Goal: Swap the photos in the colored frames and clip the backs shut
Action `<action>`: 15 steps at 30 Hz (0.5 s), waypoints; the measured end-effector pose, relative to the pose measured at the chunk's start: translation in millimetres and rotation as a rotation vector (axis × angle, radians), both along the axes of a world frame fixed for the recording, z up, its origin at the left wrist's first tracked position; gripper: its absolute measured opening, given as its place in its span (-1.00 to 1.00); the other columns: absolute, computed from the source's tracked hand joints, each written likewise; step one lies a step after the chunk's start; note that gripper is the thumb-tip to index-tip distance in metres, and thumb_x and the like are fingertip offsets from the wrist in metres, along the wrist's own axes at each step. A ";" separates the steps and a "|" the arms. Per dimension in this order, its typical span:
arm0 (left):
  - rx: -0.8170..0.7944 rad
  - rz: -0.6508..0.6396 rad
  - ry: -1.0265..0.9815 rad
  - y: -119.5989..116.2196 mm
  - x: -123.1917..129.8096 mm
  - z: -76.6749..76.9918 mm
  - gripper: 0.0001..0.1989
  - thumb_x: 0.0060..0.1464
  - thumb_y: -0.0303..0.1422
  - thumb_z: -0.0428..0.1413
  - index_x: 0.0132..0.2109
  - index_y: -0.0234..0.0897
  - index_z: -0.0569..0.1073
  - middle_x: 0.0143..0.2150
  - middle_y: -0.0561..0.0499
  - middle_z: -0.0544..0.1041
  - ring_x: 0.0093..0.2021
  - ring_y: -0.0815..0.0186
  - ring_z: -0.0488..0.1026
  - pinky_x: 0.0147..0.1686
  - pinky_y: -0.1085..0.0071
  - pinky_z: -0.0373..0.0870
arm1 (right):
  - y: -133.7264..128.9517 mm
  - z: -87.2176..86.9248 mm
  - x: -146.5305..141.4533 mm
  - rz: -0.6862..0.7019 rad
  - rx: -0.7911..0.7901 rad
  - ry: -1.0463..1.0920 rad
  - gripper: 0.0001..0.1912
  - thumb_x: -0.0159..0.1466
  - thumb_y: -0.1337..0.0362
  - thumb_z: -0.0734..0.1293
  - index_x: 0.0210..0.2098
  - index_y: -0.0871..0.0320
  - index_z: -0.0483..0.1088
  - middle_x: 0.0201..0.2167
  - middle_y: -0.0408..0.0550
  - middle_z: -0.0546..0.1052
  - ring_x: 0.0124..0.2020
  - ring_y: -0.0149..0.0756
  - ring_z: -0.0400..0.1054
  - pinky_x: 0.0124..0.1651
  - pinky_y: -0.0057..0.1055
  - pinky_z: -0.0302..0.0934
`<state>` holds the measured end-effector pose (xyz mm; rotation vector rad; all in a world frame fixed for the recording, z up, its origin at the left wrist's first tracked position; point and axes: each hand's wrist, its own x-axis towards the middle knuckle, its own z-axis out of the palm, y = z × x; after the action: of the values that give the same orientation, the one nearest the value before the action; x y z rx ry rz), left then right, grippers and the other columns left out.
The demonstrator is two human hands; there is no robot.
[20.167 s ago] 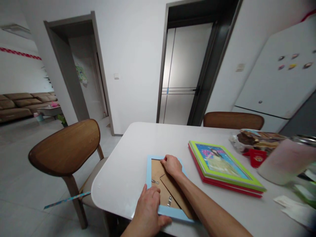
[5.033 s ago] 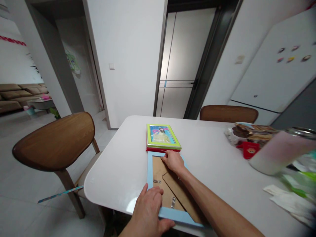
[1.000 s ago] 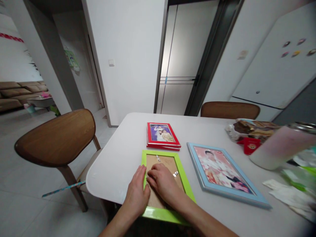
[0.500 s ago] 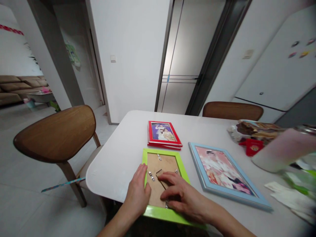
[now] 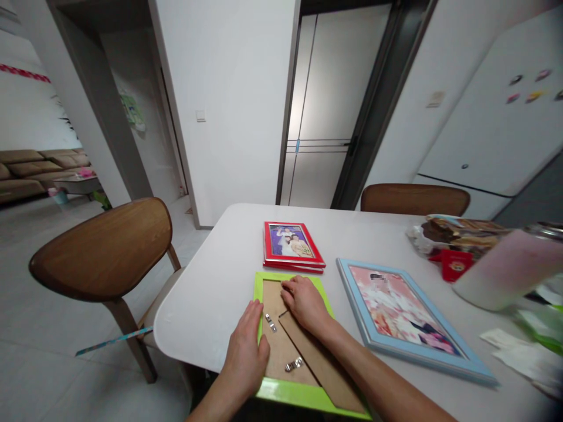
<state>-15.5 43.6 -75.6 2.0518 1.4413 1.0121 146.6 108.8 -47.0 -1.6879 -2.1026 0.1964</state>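
A green photo frame (image 5: 259,293) lies face down at the table's near edge, its brown backing board (image 5: 273,346) upward with a long stand leg (image 5: 316,357) on it. My left hand (image 5: 246,349) grips the frame's left side, fingers along the edge and thumb over the inside. Across the board reaches my right hand (image 5: 305,302), fingers bent at the far clip, which they mostly cover. Two metal clips show: a left clip (image 5: 270,323) and a near clip (image 5: 294,364). My right hand and forearm hide the board's right side.
Beyond the green frame lie stacked red photo frames (image 5: 292,243). A blue photo frame (image 5: 417,319) lies to the right. Farther right are a pink-white bottle (image 5: 501,269), a red packet (image 5: 455,264) and tissue (image 5: 514,354). A wooden chair (image 5: 105,249) stands left.
My right hand has moved from the near clip to the far one. The near clip and the stand leg are now uncovered. My left hand stays on the frame's left side.
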 end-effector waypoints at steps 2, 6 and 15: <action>-0.003 0.001 0.005 -0.1 0.2 0.7 -0.45 -0.17 -0.60 -0.10 0.07 -0.47 0.19 0.12 -0.19 0.20 0.12 0.22 0.11 0.11 0.25 0.02 | 5.8 -6.2 -5.4 -0.018 0.027 -0.004 -0.75 0.14 0.30 0.15 -0.33 0.19 0.44 -0.37 0.03 0.40 -0.28 -0.26 0.21 -0.18 -0.39 0.04; -0.004 0.006 0.011 -0.2 1.0 1.3 -0.45 -0.17 -0.60 -0.10 0.07 -0.48 0.19 0.11 -0.20 0.20 0.12 0.22 0.11 0.11 0.26 0.02 | 5.3 -10.5 -7.7 -0.018 0.060 0.006 -0.76 0.14 0.33 0.15 -0.32 0.21 0.43 -0.35 0.02 0.41 -0.27 -0.29 0.21 -0.17 -0.43 0.04; -0.017 0.027 -0.025 2.6 2.4 -1.9 -0.44 -0.20 -0.60 -0.10 0.06 -0.47 0.20 0.11 -0.19 0.21 0.12 0.22 0.11 0.11 0.27 0.02 | 2.7 -8.1 -5.0 0.059 0.080 0.029 -0.76 0.10 0.40 0.16 -0.36 0.17 0.45 -0.35 -0.06 0.46 -0.27 -0.32 0.23 -0.17 -0.46 0.06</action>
<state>-13.1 46.2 -77.5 2.0060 1.4635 1.0297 141.6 111.6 -55.1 -1.5695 -2.1116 0.1517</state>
